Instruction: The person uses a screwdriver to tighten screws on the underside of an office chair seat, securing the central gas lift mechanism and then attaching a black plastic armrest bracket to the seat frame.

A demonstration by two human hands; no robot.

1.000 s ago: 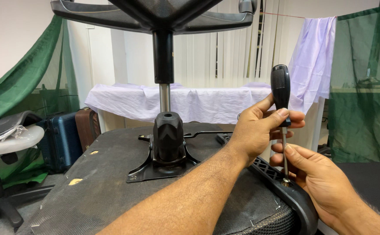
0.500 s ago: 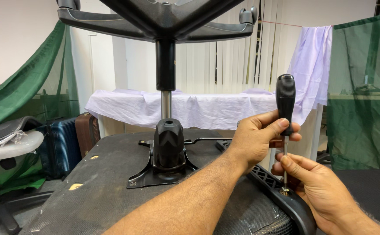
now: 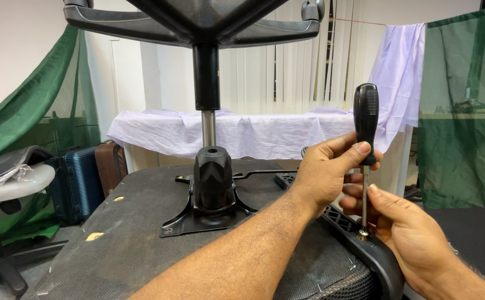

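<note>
Since the earlier frames, screwdriver (image 3: 365, 119) handle sits a bit higher and more upright, left hand (image 3: 328, 172) shifted slightly up the shaft; view tilted up a little too.

At 9 o'clock: green cloth (image 3: 26, 116) draped, a second chair's pale seat (image 3: 12, 183) below it, blue suitcase (image 3: 76, 180) and brown case (image 3: 109, 164) just beside each other on the floor.

Centre: upturned office chair seat (image 3: 120, 244), dark fabric underside facing up, staples along the edge. Black metal mount plate (image 3: 203, 219) fixed on it, black cone housing (image 3: 213, 178) standing upright on the plate, gas-lift column (image 3: 207, 125) rising to 12 o'clock into the star base (image 3: 198, 22).

Behind: table covered by a white sheet (image 3: 253, 133), blinds beyond.

At 3 o'clock: left hand's fingers closed around the lower end of the black handle, thumb on top. Shaft runs vertical down to a screw (image 3: 363, 235) on the black plastic armrest bracket (image 3: 375, 255). Right hand (image 3: 414, 239) at 4 o'clock, fingers pinching the shaft near the tip, touching the bracket. Green netting (image 3: 464, 105) far right.
</note>
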